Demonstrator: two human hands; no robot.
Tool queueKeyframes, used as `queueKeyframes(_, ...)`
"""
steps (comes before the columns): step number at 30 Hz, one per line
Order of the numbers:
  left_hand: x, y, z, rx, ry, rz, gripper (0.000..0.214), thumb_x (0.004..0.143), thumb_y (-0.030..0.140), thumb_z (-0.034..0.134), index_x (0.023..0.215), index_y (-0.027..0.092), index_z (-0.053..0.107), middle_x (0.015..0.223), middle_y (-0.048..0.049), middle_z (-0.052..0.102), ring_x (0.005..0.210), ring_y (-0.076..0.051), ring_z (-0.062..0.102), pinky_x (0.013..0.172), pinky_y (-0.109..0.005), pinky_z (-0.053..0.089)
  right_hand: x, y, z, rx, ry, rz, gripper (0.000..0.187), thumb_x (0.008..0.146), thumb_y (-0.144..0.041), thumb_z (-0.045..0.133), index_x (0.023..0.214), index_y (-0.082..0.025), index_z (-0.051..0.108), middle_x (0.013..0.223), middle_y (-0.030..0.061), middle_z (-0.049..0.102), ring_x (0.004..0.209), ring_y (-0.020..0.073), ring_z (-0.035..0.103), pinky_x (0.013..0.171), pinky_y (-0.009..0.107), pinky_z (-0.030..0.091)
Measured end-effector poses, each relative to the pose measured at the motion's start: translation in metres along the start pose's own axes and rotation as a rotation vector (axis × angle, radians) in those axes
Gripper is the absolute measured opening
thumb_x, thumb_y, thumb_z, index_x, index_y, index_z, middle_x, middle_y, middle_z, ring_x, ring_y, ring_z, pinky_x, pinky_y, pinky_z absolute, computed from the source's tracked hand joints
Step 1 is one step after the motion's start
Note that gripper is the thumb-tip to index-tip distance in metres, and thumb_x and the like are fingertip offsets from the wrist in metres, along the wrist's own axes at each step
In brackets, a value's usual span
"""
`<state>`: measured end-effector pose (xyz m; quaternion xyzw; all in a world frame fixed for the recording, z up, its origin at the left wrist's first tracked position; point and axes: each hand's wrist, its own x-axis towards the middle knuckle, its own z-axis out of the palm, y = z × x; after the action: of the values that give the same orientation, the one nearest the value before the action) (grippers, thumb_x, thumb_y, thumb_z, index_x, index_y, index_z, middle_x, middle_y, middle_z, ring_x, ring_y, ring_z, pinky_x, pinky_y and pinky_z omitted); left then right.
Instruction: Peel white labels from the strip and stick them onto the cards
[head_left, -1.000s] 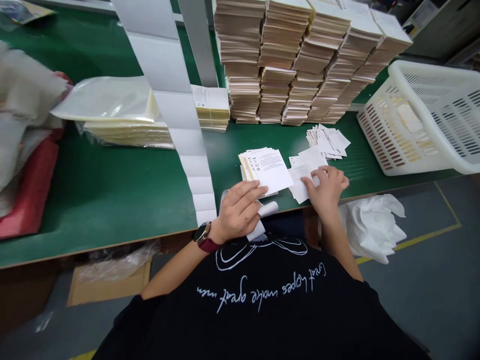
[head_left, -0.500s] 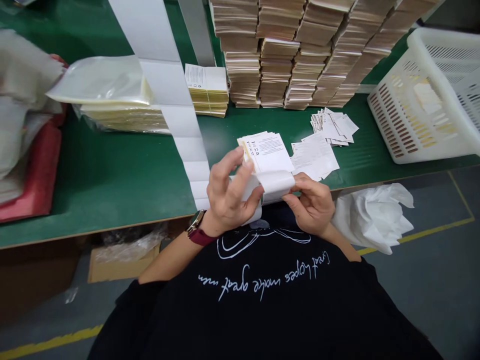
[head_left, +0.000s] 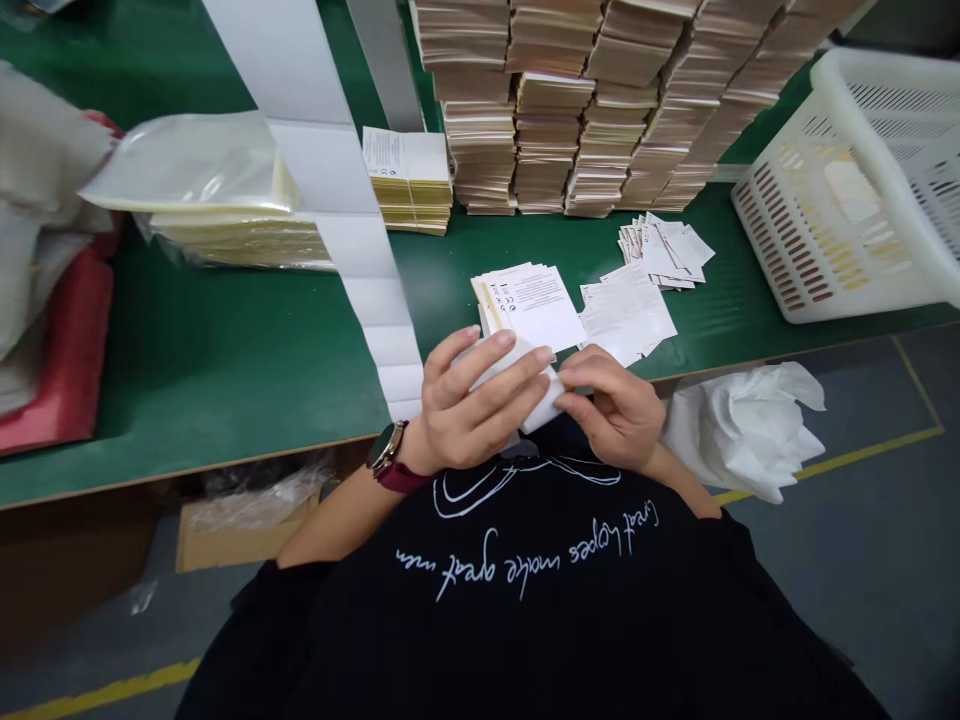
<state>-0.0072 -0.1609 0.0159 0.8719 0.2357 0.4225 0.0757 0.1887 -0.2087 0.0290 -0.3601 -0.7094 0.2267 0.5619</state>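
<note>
White paper slants lengthwise rightward, right hand pinching, left hand half-curled around it.

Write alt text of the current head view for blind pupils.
The left hand lies over white paper that the right hand pinches, at the edge of a green table. Beyond are printed cards and loose sheets; behind rise tall paper stacks, with a white plastic basket at right.

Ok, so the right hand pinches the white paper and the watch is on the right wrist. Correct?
Not quite: the watch is on the left wrist, as the head view shows. The right hand does pinch the white paper.
</note>
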Motion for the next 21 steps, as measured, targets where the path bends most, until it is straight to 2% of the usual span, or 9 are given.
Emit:
queueKeyframes(2,0.002,-0.002,0.003,0.000,0.029,0.100,0.026,0.085,0.020,0.055,0.109,0.028,0.059,0.105,-0.0003,0.071,0.110,-0.020,0.061,0.102,-0.045,0.044,0.003,-0.003,0.000,-0.060,-0.073,0.017,0.037,0.082,-0.006,0.062,0.114,-0.025,0.061,0.089,0.0029,0.066,0.083,0.0163,0.060,0.072,0.036,0.052)
queueKeyframes(5,0.002,-0.004,0.007,-0.060,0.019,0.054,0.023,0.084,0.014,0.049,0.103,0.024,0.058,0.092,-0.0018,0.072,0.090,-0.016,0.065,0.090,-0.039,0.052,0.004,-0.003,0.001,-0.077,-0.125,0.074,0.036,0.085,-0.009,0.060,0.117,-0.025,0.060,0.093,0.0035,0.068,0.084,0.0157,0.060,0.074,0.036,0.053)
queueKeyframes(8,0.002,-0.005,0.008,-0.126,0.009,0.031,0.016,0.085,0.016,0.048,0.096,0.021,0.058,0.077,-0.0015,0.068,0.076,-0.014,0.062,0.074,-0.033,0.053,0.001,0.001,0.003,-0.042,-0.101,0.108,0.036,0.084,-0.009,0.061,0.116,-0.025,0.061,0.090,0.0027,0.067,0.083,0.0156,0.060,0.073,0.036,0.052)
queueKeyframes(11,0.006,-0.005,0.006,-0.183,-0.032,0.012,0.013,0.087,0.019,0.046,0.088,0.019,0.059,0.065,-0.0005,0.060,0.065,-0.013,0.055,0.062,-0.029,0.046,-0.002,0.004,0.003,-0.014,-0.071,0.113,0.036,0.083,-0.007,0.062,0.113,-0.026,0.061,0.087,0.0019,0.065,0.082,0.0156,0.059,0.071,0.036,0.052)
queueKeyframes(15,0.010,-0.003,0.004,-0.219,-0.121,0.011,0.018,0.088,0.019,0.042,0.079,0.018,0.058,0.060,-0.0006,0.053,0.059,-0.013,0.047,0.057,-0.029,0.038,0.000,0.005,0.004,-0.016,-0.089,0.110,0.028,0.083,-0.009,0.063,0.105,-0.025,0.061,0.086,0.0013,0.063,0.082,0.0162,0.059,0.072,0.037,0.051)
queueKeyframes(18,0.012,-0.001,0.004,-0.141,-0.152,0.050,0.018,0.086,0.018,0.042,0.078,0.017,0.058,0.059,-0.0006,0.051,0.059,-0.014,0.043,0.056,-0.030,0.035,0.002,0.003,0.001,-0.087,-0.100,0.132,0.015,0.083,-0.013,0.062,0.094,-0.024,0.060,0.089,0.0017,0.060,0.087,0.0171,0.057,0.078,0.039,0.049)
queueKeyframes(21,0.010,0.000,0.004,-0.047,-0.133,0.066,0.016,0.085,0.019,0.043,0.077,0.018,0.056,0.057,0.0004,0.048,0.058,-0.014,0.042,0.055,-0.029,0.034,0.002,-0.004,-0.008,-0.268,-0.086,0.011,0.010,0.086,-0.014,0.056,0.086,-0.024,0.057,0.092,0.0019,0.059,0.091,0.0181,0.054,0.081,0.041,0.046)
